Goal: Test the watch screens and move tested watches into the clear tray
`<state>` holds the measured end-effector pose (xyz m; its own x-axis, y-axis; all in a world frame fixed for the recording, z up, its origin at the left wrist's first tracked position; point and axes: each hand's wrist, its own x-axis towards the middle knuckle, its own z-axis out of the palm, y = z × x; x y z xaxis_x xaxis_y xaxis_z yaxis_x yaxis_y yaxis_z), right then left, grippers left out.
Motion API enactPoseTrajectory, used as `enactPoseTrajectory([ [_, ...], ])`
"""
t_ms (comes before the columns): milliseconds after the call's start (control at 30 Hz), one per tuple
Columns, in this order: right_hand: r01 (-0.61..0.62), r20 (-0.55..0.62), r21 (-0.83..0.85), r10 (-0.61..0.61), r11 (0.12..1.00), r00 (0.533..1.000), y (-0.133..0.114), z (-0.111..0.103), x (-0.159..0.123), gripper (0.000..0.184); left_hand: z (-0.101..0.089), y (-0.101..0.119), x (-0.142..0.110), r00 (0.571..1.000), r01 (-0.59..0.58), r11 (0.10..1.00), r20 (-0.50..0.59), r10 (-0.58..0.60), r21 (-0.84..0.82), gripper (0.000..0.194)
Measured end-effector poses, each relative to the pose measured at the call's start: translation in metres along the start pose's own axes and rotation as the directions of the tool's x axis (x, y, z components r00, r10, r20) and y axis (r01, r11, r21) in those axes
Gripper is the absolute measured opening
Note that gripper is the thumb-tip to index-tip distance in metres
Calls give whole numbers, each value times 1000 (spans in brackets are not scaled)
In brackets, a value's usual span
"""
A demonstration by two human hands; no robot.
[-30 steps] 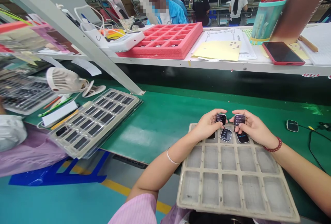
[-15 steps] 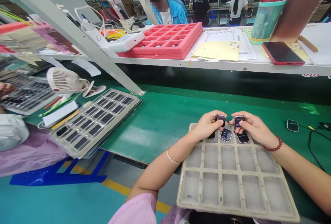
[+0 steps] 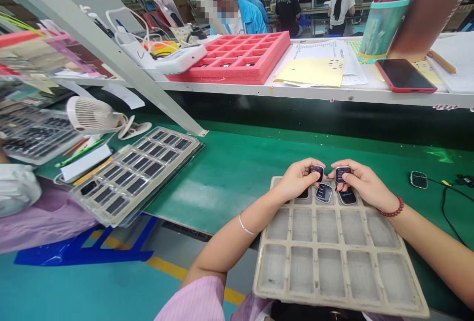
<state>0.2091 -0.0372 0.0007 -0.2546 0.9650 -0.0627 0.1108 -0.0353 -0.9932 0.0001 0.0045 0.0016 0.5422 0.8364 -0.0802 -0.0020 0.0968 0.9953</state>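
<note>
Grey moulded-pulp tray [image 3: 333, 302] lies on the green bench mat [image 3: 225, 187], its far row directly beneath my hands. My left hand [image 3: 296, 180] pinches one square smartwatch unit [image 3: 316, 171] between thumb and fingers, and my right hand [image 3: 362, 180] holds a second smartwatch unit [image 3: 342, 173] the same way. Both grips are closed, and each unit is held just above the tray, screen lit and facing up. The hands are close together but not touching. Three further units [image 3: 324, 193] lie screen-up in the far row, directly below my grip. Both forearms angle inward from either side and rest low over the tray, with a thin bangle [image 3: 244, 225] on my left wrist and a red beaded bracelet [image 3: 391, 208] on my right. Risks noted: a fingertip pinch on smooth casings could slip, dropping a unit onto those below and scratching the screens. Fingers resting on the displays could leave marks. With the hands this close, the held units could knock together, and either wrist ornament could catch on a unit if my wrists drop.
</note>
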Motion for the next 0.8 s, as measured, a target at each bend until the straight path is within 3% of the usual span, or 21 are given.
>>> enactPoseTrajectory([
  [333,3,-4,6,-3,1000,1000,1,0,0,25,-1,-1,0,1000,4,1000,2,-4,3,21],
  [500,46,-35,31,-45,998,998,3,1,1,36,-1,-4,0,999,-33,999,-32,34,18,38],
  [800,68,30,-28,-68,997,997,4,1,-2,35,-2,-5,1,996,-66,998,-52,65,-3,32],
])
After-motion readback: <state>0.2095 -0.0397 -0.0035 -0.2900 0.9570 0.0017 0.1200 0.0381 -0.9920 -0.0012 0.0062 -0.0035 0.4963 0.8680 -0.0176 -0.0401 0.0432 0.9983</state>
